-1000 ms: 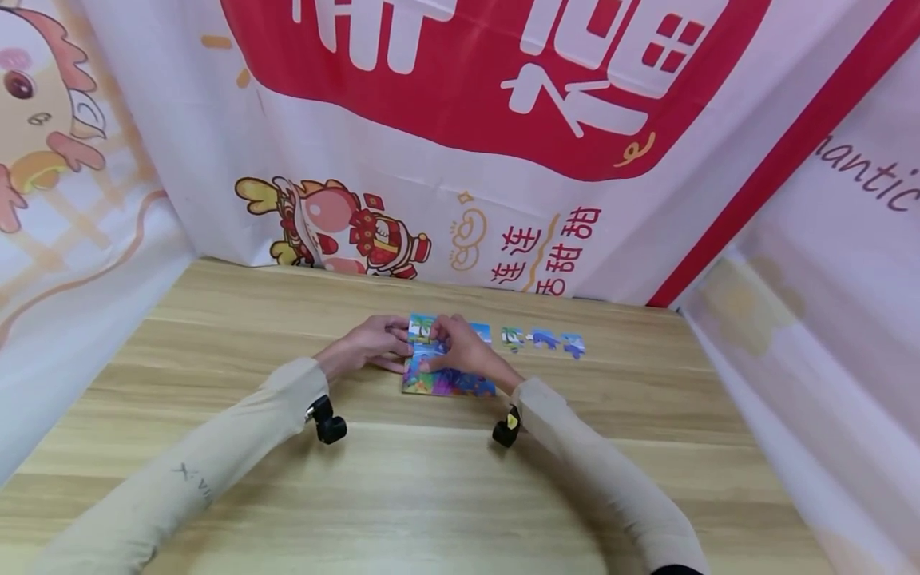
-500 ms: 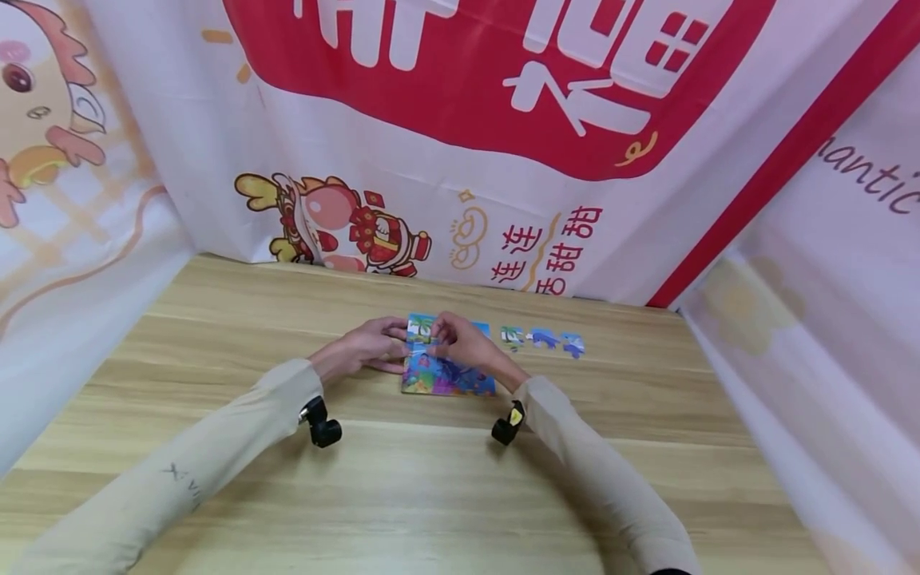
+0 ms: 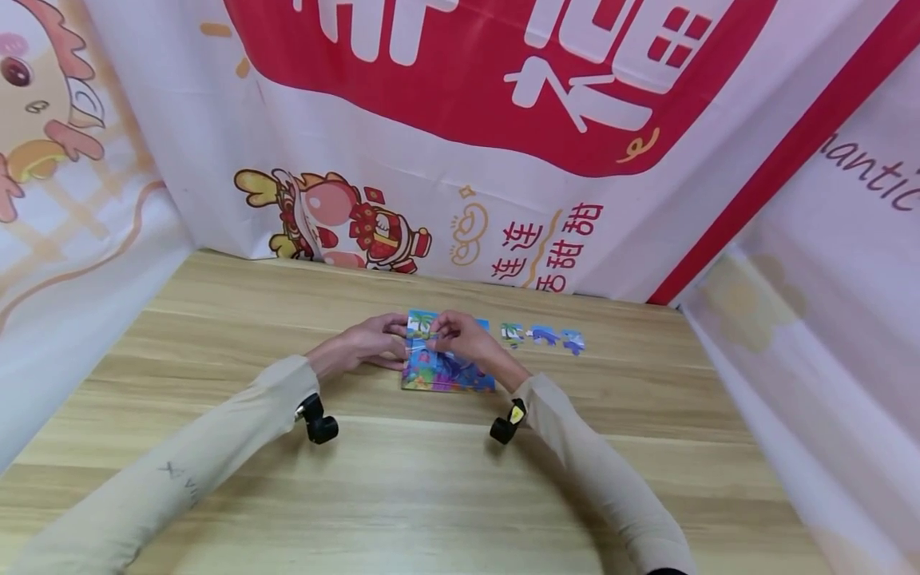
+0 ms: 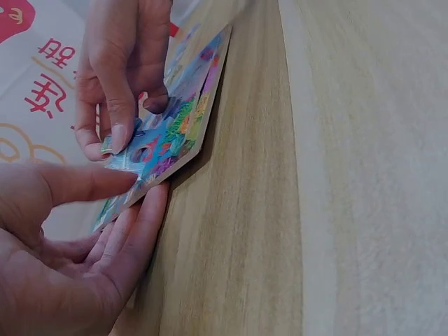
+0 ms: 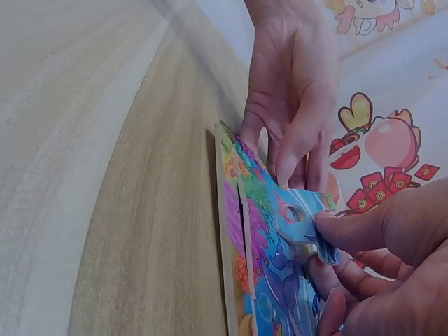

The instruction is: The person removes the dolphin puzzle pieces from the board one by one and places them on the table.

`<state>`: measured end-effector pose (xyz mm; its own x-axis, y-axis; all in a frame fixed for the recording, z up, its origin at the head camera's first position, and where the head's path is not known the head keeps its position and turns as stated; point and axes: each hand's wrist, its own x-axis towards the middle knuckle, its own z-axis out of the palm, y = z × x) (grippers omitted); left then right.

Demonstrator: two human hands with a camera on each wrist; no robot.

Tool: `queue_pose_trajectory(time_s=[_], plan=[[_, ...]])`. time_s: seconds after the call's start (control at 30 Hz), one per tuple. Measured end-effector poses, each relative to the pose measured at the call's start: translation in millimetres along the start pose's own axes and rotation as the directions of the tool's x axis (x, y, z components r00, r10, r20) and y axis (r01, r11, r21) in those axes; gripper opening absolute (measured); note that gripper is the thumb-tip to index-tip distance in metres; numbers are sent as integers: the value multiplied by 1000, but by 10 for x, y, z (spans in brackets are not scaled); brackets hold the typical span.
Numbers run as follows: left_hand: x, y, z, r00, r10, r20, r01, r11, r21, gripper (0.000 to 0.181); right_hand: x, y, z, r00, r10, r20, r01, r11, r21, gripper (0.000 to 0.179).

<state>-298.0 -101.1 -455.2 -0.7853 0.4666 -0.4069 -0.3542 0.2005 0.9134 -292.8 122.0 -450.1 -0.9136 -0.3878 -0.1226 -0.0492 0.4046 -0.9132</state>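
Note:
A colourful sea-scene puzzle board (image 3: 449, 384) lies on the wooden table. My left hand (image 3: 370, 339) grips its left edge; in the left wrist view the thumb lies over the board and the fingers sit along and under the rim. The right hand (image 3: 467, 339) is over the board's upper middle. Between its thumb and fingers it pinches a blue puzzle piece (image 5: 299, 215), seen tilted above the picture in the right wrist view. The left thumb tip is right at that piece's edge. Part of the board is hidden behind the right hand.
Three loose puzzle pieces lie to the right of the board: one with a palm tree (image 3: 512, 333) and two blue ones, a middle piece (image 3: 544, 337) and a far-right piece (image 3: 573, 342). A printed cloth (image 3: 446, 184) hangs behind the table (image 3: 402, 495).
The right thumb has drawn up from the board's lower left toward its fingers, with the hand staying over the board. The left hand has hardly moved. The loose pieces are unchanged.

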Motion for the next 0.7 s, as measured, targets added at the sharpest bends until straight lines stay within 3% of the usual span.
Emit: queue_pose_trajectory(time_s=[0.13, 0.4, 0.7], plan=[[-1, 0, 38, 1000, 7, -2, -7, 999, 46, 89, 2, 17, 24, 1000, -19, -15, 19, 1000, -17, 18], [36, 16, 240, 984, 71, -163, -27, 966, 257, 86, -28, 51, 31, 998, -55, -2, 55, 998, -35, 14], [58, 20, 245, 984, 60, -169, -11, 960, 280, 85, -12, 40, -40, 1000, -14, -9, 14, 1000, 17, 16]])
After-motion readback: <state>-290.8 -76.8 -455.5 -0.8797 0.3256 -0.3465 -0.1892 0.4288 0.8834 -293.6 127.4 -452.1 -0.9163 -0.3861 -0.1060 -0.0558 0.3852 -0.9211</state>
